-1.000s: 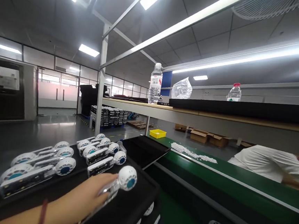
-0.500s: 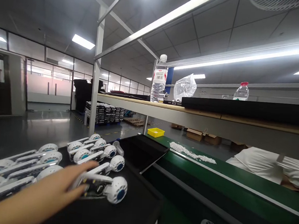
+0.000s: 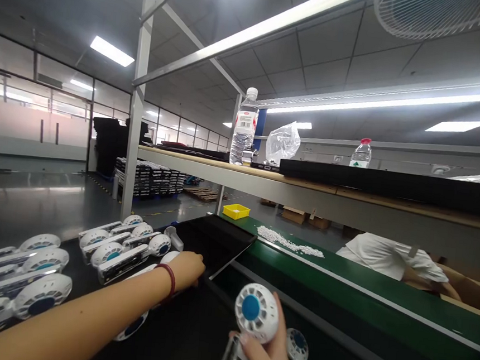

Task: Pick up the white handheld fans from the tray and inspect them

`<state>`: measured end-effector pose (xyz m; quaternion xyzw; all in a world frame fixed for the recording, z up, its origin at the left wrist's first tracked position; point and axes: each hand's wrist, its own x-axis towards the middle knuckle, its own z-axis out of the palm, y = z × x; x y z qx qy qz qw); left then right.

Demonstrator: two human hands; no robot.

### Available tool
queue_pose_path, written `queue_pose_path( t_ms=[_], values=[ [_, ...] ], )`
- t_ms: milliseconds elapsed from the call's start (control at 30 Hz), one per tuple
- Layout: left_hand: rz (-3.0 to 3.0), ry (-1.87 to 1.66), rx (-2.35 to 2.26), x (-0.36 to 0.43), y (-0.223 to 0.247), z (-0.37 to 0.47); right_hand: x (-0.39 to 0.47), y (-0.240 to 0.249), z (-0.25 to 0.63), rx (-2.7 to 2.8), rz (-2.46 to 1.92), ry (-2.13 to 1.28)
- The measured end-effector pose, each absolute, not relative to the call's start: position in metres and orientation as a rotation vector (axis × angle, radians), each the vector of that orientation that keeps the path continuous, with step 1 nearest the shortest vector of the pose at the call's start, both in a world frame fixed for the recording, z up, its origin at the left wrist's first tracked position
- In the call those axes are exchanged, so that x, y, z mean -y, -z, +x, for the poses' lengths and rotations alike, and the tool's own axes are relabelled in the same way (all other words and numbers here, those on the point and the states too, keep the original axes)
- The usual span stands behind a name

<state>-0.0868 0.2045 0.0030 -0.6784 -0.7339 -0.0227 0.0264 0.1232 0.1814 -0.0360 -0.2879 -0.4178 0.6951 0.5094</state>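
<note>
Currently the right hand [image 3: 268, 359] is closed round the body of a small white handheld fan [image 3: 253, 315], head up, held near the bottom edge over the green conveyor belt [image 3: 340, 284]. Grip sits low on the handle; the round head is top-heavy, so a loose hold could tip it onto the belt or onto a second fan [image 3: 297, 347] lying just right of the fingers.

Left hand [image 3: 188, 268] reaches across the black tray [image 3: 192, 338], knuckles curled over something at the tray's far edge; whether it grips anything cannot be told. The forearm passes close over a fan [image 3: 132, 324] beneath the wrist, and a careless drag could sweep it off. Rows of fans [image 3: 123, 245] lie further left, tightly packed, so one nudge may shift several. A person's white sleeve [image 3: 388, 257] works far right beyond the belt.
</note>
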Motion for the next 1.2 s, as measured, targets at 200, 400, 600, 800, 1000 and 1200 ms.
queue_pose_path(
  t_ms=[200,400,600,800,1000,1200],
  values=[
    [-2.133,0.560,2.192,-0.144,0.001,-0.062,-0.189,0.042,0.053,0.717,-0.572,-1.918],
    [-2.160,0.415,2.506,-0.102,0.032,-0.044,-0.187,0.033,0.056,0.879,-0.535,-2.116],
    [-2.206,0.408,2.590,-0.090,0.030,-0.057,-0.267,0.065,0.139,1.879,-1.310,-0.796],
    [-2.035,0.311,2.297,-0.103,0.020,-0.057,-0.338,0.141,0.181,2.032,-2.017,-0.835],
    [-1.778,0.186,2.307,-0.146,0.012,-0.090,-0.339,0.171,0.153,2.082,-2.013,-0.906],
    [-1.687,0.113,2.361,-0.151,0.027,-0.108,-0.343,0.155,0.156,1.838,-1.874,-1.186]
  ],
)
